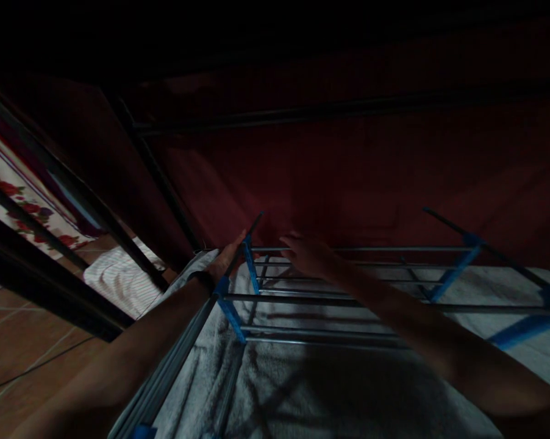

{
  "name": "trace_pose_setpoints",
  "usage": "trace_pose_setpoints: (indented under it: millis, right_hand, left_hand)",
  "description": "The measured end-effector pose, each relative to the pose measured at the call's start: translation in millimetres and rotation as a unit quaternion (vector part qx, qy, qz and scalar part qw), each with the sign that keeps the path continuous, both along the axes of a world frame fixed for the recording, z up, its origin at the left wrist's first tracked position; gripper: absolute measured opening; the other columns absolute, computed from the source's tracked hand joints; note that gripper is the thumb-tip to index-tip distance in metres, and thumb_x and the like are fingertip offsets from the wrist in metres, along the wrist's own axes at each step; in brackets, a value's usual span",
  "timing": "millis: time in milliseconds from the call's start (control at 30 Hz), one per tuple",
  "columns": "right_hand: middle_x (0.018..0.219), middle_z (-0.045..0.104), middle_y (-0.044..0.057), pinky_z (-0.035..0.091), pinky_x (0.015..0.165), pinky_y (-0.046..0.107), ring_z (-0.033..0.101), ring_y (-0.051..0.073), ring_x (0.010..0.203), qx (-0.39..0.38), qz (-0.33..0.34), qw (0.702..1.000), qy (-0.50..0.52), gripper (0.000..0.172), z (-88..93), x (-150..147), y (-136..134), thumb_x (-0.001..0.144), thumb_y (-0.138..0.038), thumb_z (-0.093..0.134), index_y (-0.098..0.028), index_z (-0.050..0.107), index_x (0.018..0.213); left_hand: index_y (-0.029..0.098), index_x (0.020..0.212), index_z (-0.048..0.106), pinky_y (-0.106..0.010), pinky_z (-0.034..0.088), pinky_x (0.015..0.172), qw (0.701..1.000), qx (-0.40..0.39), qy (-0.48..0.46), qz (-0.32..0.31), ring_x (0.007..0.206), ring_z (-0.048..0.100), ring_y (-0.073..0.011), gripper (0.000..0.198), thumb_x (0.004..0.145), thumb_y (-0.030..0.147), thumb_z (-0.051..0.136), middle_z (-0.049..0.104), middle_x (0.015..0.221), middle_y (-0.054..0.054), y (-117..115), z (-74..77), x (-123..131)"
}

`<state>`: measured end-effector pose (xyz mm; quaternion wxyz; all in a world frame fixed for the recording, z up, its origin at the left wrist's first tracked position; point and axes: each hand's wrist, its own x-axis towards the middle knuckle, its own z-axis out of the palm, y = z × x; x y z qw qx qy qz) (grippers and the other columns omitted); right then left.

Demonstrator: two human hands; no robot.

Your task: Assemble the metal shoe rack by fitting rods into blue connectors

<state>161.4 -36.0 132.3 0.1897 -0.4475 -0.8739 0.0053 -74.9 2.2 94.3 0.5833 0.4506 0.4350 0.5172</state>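
Note:
A rack of thin metal bars with blue plastic joints [232, 317] spans the lower middle, above a grey fleecy cloth. At its far left corner, my left hand [227, 259] is closed around the frame, beside a blue joint; part of the grip is hidden. A dark band circles that wrist. My right arm reaches across the bars, and my right hand [307, 251] is over the farthest bar with its fingers stretched out to the left. Dim light hides how firmly those fingers touch the bar.
Behind the rack hangs a dark red cloth [275, 183] with a dark rail [257, 117] across it. Dark metal posts [105, 225] slant on the left. Striped fabric [119, 274] lies on the tiled floor [23, 341], near a floral cloth [32, 210] and a thin cable.

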Motion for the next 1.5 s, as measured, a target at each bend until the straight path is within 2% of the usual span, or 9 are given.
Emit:
trace_pose_setpoints:
  millis: [100, 233, 500, 733, 900, 1033, 1200, 1367, 1500]
  right_hand:
    - [0.122, 0.065, 0.018, 0.045, 0.095, 0.036, 0.06, 0.027, 0.116, -0.053, -0.03, 0.992, -0.114, 0.033, -17.4, -11.7, 32.1, 0.097, -0.032, 0.045, -0.012, 0.063, 0.117]
    - [0.114, 0.069, 0.015, 0.048, 0.087, 0.033, 0.065, 0.024, 0.107, -0.046, -0.029, 0.991, -0.119, 0.033, -29.2, -18.6, 45.9, 0.101, -0.03, 0.035, -0.014, 0.06, 0.114]
    - [0.112, 0.069, 0.016, 0.048, 0.087, 0.035, 0.066, 0.025, 0.104, -0.014, -0.025, 0.993, -0.119, 0.034, -29.0, -17.5, 46.7, 0.101, -0.033, 0.031, -0.016, 0.059, 0.112]
    - [0.111, 0.069, 0.016, 0.049, 0.086, 0.037, 0.066, 0.025, 0.104, -0.032, -0.03, 0.991, -0.125, 0.037, -29.4, -18.5, 46.8, 0.102, -0.035, 0.029, -0.016, 0.057, 0.115]
    - [0.108, 0.07, 0.016, 0.049, 0.086, 0.037, 0.067, 0.025, 0.103, -0.033, -0.008, 0.99, -0.135, 0.036, -31.8, -19.0, 42.2, 0.102, -0.034, 0.032, -0.014, 0.058, 0.116]
    - [0.106, 0.07, 0.016, 0.05, 0.084, 0.036, 0.067, 0.025, 0.102, -0.031, -0.003, 0.991, -0.133, 0.035, -31.1, -18.9, 41.2, 0.101, -0.032, 0.033, -0.015, 0.06, 0.114]
    - [0.111, 0.068, 0.016, 0.049, 0.084, 0.036, 0.066, 0.026, 0.102, -0.035, -0.008, 0.988, -0.15, 0.035, -30.3, -18.5, 46.8, 0.1, -0.034, 0.036, -0.016, 0.062, 0.114]
    - [0.109, 0.069, 0.016, 0.049, 0.084, 0.037, 0.066, 0.026, 0.102, -0.031, -0.002, 0.988, -0.151, 0.036, -29.1, -18.0, 46.6, 0.101, -0.033, 0.032, -0.016, 0.062, 0.114]
    - [0.108, 0.07, 0.015, 0.049, 0.082, 0.037, 0.067, 0.026, 0.1, -0.039, -0.008, 0.987, -0.155, 0.037, -29.2, -18.3, 45.5, 0.101, -0.033, 0.033, -0.017, 0.061, 0.116]
  left_hand:
    - [0.016, 0.091, 0.062, -0.022, 0.052, 0.062, 0.999, 0.038, 0.034, -0.015, 0.065, 0.064, -0.0139, 0.026, 0.072, 0.03, 0.074, 0.065, 0.071, 0.0, -3.8, 2.5, -2.4]
    - [0.016, 0.081, 0.06, -0.022, 0.05, 0.054, 0.997, -0.017, 0.064, 0.03, 0.055, 0.059, -0.0128, 0.019, 0.076, 0.034, 0.065, 0.062, 0.063, -0.001, 1.6, 9.2, 3.1]
    - [0.015, 0.08, 0.061, -0.023, 0.054, 0.063, 0.998, -0.012, 0.063, 0.018, 0.061, 0.06, -0.0117, 0.023, 0.079, 0.038, 0.063, 0.063, 0.07, -0.002, 9.9, 7.7, 3.3]
    - [0.014, 0.082, 0.062, -0.024, 0.052, 0.06, 0.995, -0.011, 0.091, 0.024, 0.058, 0.06, -0.0131, 0.026, 0.079, 0.04, 0.063, 0.062, 0.066, -0.002, 13.0, 7.4, 1.6]
    - [0.014, 0.089, 0.064, -0.025, 0.052, 0.064, 0.995, 0.011, 0.102, -0.012, 0.066, 0.064, -0.0152, 0.032, 0.081, 0.044, 0.061, 0.068, 0.077, -0.006, 6.4, 8.6, -0.1]
    - [0.013, 0.087, 0.065, -0.025, 0.051, 0.062, 0.991, 0.008, 0.131, 0.004, 0.064, 0.064, -0.0158, 0.035, 0.084, 0.047, 0.057, 0.068, 0.074, -0.007, 2.3, 12.2, 2.0]
    - [0.014, 0.087, 0.064, -0.025, 0.053, 0.065, 0.994, 0.03, 0.103, -0.021, 0.068, 0.065, -0.0153, 0.032, 0.083, 0.045, 0.059, 0.069, 0.084, -0.007, 9.9, 5.3, -1.2]
    - [0.014, 0.084, 0.063, -0.026, 0.052, 0.056, 0.994, 0.001, 0.105, 0.016, 0.059, 0.064, -0.0162, 0.03, 0.084, 0.044, 0.056, 0.067, 0.074, -0.006, 24.1, -4.7, -4.5]
    - [0.014, 0.08, 0.062, -0.026, 0.051, 0.054, 0.995, -0.012, 0.09, 0.03, 0.056, 0.062, -0.0152, 0.026, 0.082, 0.04, 0.058, 0.067, 0.072, -0.006, 22.1, -1.0, -1.0]
